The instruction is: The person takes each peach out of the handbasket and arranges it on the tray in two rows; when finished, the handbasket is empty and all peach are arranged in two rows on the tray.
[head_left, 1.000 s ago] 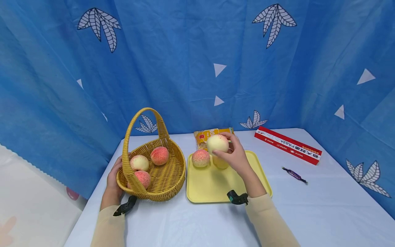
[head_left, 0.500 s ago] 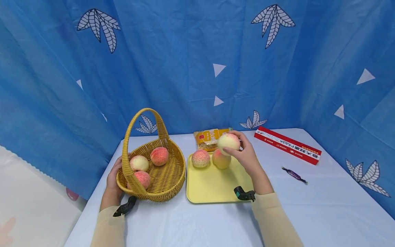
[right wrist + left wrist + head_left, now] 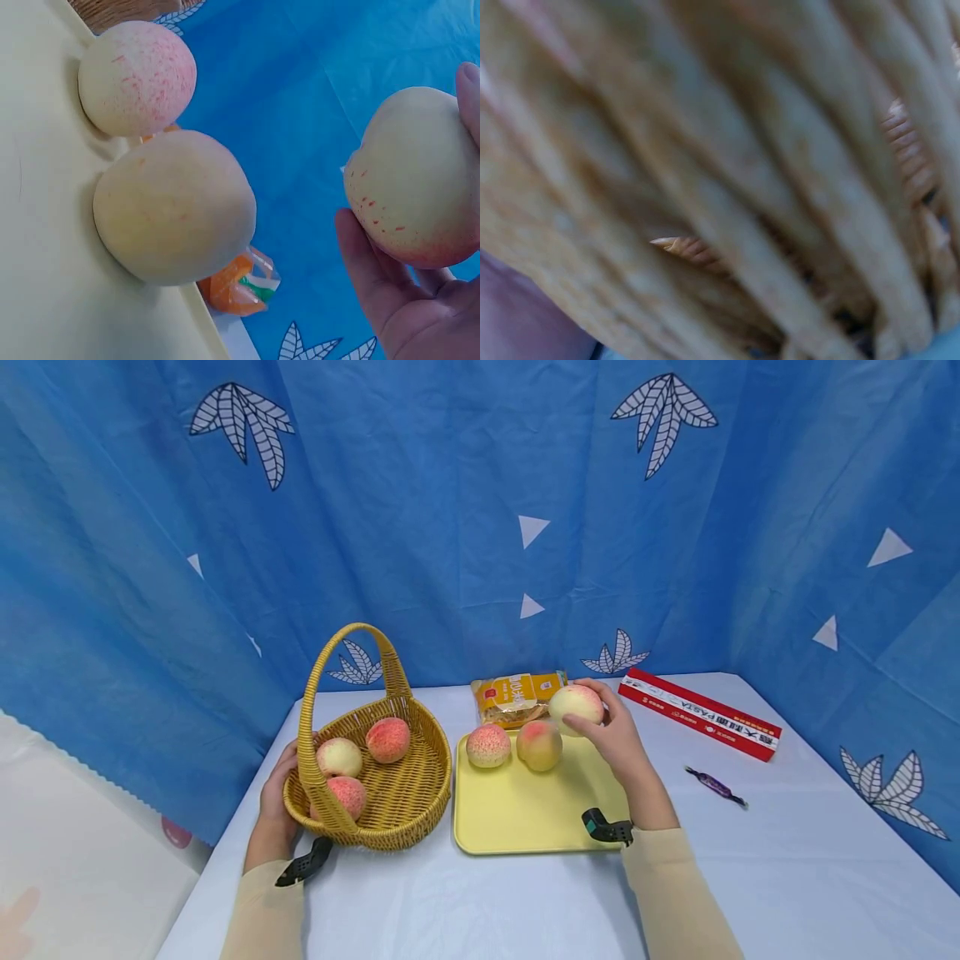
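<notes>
My right hand (image 3: 617, 732) holds a pale peach (image 3: 574, 708) with a pink blush over the back right of the yellow tray (image 3: 517, 822). In the right wrist view, the thumb and fingers grip that peach (image 3: 420, 180) from the side. Two other peaches sit along the tray's back edge, a pink-speckled one (image 3: 488, 746) and a yellow-orange one (image 3: 539, 747). My left hand (image 3: 276, 785) grips the left side of the wicker basket (image 3: 405, 835), beside its tall handle. Inside lie a pale peach (image 3: 339, 757) and two red ones. Close-up weave (image 3: 727, 187) fills the left wrist view.
An orange food packet (image 3: 517, 695) lies behind the tray. To the right are a long red pasta box (image 3: 701, 714) and a purple wrapped candy (image 3: 716, 783). A blue curtain (image 3: 465, 527) hangs behind the white-covered table (image 3: 450, 910).
My right hand has carried the pale peach to the right, away from the speckled peach, uncovering the yellow-orange peach beneath. My left hand and the basket have stayed in place.
</notes>
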Demonstrator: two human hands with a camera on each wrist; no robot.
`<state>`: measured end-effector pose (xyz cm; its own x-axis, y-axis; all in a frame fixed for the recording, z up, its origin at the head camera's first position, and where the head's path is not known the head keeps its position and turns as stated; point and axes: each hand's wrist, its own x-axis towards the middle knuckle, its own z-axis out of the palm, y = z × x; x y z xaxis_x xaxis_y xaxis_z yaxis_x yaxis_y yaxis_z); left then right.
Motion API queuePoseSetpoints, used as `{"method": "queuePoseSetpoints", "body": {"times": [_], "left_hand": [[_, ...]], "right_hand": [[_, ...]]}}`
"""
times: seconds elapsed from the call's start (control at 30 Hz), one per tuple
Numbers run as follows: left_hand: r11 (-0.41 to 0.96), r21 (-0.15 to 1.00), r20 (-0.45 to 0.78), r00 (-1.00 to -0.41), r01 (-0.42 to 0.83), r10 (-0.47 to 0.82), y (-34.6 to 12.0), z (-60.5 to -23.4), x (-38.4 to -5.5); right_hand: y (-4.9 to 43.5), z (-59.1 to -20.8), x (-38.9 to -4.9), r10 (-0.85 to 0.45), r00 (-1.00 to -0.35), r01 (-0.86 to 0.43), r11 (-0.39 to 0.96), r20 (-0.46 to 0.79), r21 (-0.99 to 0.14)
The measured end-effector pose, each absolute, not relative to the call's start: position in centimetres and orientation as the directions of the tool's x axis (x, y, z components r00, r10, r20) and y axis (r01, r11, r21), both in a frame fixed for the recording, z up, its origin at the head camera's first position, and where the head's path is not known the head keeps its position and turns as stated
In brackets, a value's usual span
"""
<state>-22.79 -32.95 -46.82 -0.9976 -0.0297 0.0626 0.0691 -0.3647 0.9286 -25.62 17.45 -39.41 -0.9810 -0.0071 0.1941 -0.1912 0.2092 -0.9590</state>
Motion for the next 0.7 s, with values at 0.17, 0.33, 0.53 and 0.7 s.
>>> {"method": "queuePoseSetpoints", "body": {"times": [0.17, 0.33, 0.53, 0.7], "left_hand": [[-0.389, 0.919, 0.056, -0.998, 0.062, -0.027, -32.9, -46.8, -22.8], [-0.369, 0.928, 0.045, -0.999, 0.053, -0.03, -32.8, -46.4, -22.5], [-0.339, 0.939, 0.042, -0.999, 0.051, -0.033, -32.6, -46.1, -22.3], [-0.339, 0.94, 0.039, -0.999, 0.046, -0.028, -32.5, -46.0, -22.4]], "right_hand": [[18.2, -39.9, -25.9, 0.007, -0.985, -0.169, 0.221, 0.174, -0.961], [18.7, -40.4, -26.1, 0.024, -0.989, -0.14, 0.232, 0.149, -0.963], [19.3, -41.1, -26.4, 0.023, -0.992, -0.113, 0.244, 0.122, -0.963], [19.7, -41.8, -26.7, 0.004, -0.996, -0.09, 0.254, 0.094, -0.963]]}}
